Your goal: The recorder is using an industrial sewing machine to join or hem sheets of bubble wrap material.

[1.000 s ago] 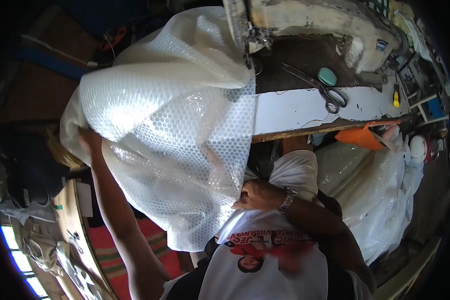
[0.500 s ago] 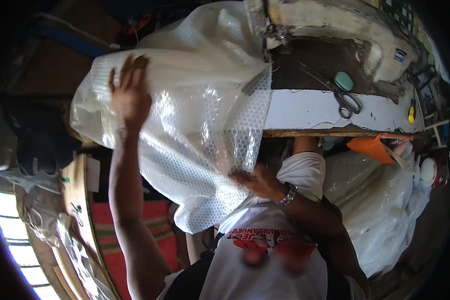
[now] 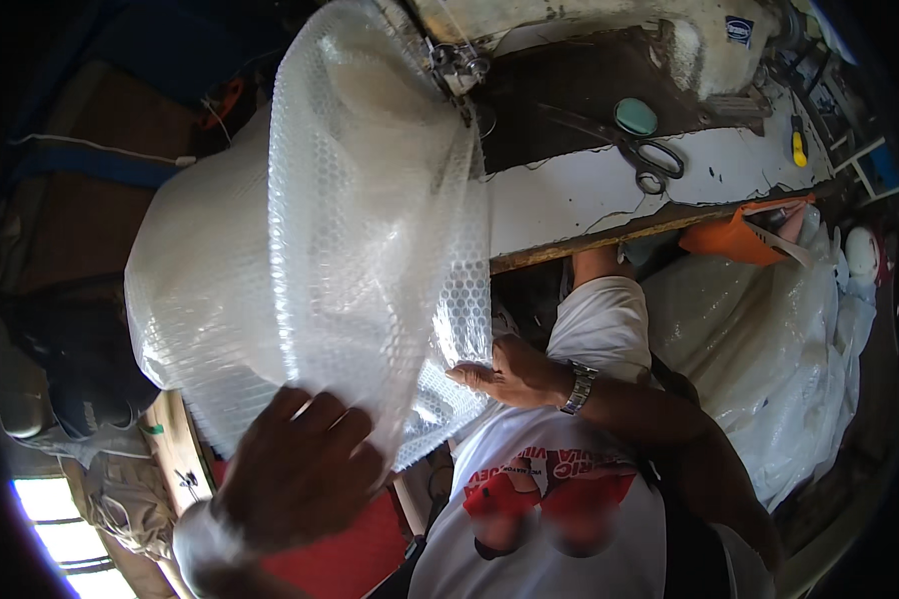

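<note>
A large sheet of clear bubble wrap (image 3: 370,220) drapes off the left side of the worktable, its upper right part beside the needle end of a worn sewing machine (image 3: 609,25). My left hand (image 3: 310,469), closed with curled fingers, grips the near edge of a folded-over layer. Slightly blurred, it is close to my body. My right hand (image 3: 519,374) pinches the wrap's right edge by my lap, thumb on top; its other fingers are partly hidden. Whether the wrap lies under the machine's foot I cannot tell.
On the white-edged table (image 3: 549,205) lie black-handled scissors (image 3: 659,165), a round green object (image 3: 635,117) and a yellow-handled tool (image 3: 798,142). An orange bag (image 3: 724,238) and a large heap of whitish plastic (image 3: 749,359) are to the right. Dark cloth (image 3: 80,349) hangs at left.
My left hand has come from lying flat on the far left of the wrap down toward me, gripping and folding a layer over. My right hand stays at the right edge.
</note>
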Motion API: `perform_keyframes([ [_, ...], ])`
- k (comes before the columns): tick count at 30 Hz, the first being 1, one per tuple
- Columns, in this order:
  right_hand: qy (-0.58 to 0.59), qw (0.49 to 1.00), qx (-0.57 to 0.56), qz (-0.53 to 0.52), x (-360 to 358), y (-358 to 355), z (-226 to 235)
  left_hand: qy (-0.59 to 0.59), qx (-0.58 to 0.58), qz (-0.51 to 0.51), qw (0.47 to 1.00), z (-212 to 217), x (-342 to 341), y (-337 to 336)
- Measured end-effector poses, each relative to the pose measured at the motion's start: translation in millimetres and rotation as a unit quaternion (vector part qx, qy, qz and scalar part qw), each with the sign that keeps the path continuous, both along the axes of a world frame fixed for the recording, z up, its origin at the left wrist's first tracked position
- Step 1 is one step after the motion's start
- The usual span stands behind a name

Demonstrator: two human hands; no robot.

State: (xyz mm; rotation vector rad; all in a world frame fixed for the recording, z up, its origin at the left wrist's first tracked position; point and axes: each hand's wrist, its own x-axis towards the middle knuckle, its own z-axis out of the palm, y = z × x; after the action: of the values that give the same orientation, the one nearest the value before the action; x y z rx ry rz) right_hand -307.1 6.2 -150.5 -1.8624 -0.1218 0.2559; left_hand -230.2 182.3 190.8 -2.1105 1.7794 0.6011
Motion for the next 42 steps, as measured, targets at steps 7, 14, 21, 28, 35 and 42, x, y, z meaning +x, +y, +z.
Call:
perform_keyframes([
  [7,-0.049,0.99,0.101,-0.079,-39,-31,46,0.195,-0.024,-0.106,0.975,-74,25,-41],
  [14,0.076,0.997,-0.016,0.025,-32,-34,32,0.267,-0.086,-0.11,0.954,-88,17,-43],
  [21,-0.081,0.993,0.064,-0.051,-26,-53,25,0.282,-0.073,-0.06,0.955,-133,16,-47],
  [28,-0.071,0.969,0.061,-0.23,7,-57,44,0.291,-0.011,-0.051,0.955,-136,33,-68],
  [35,-0.091,0.956,0.009,-0.277,2,-43,72,0.024,-0.34,-0.024,0.94,-164,142,-158],
  [42,-0.192,0.944,-0.051,-0.262,-8,-59,77,-0.013,-0.396,0.019,0.918,-195,174,-127],
])
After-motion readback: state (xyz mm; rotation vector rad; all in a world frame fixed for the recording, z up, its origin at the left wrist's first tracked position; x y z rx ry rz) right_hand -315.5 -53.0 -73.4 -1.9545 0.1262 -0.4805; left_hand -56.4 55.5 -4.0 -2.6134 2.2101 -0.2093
